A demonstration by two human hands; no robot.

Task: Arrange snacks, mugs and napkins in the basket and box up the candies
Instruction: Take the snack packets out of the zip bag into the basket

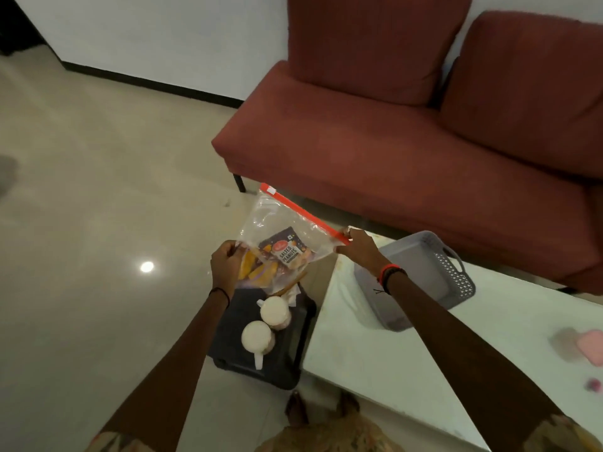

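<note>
Above the black floor tray (293,370) with two white mugs (257,337), the left hand (225,265) pinches the clear zip bag of snack packets (284,243) at its bottom corner; the right hand (359,249) grips its orange zipper end, beside the grey plastic basket (456,275) on the white tabletop (375,360).

Basket (388,282) interior open; mugs (266,324) crowd black crate (290,370).

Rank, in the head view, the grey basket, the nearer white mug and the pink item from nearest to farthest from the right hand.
From the right hand:
1. Grey basket, just beside it on the table.
2. Nearer white mug, lower left, in the black tray.
3. Pink item, far right table edge.
</note>
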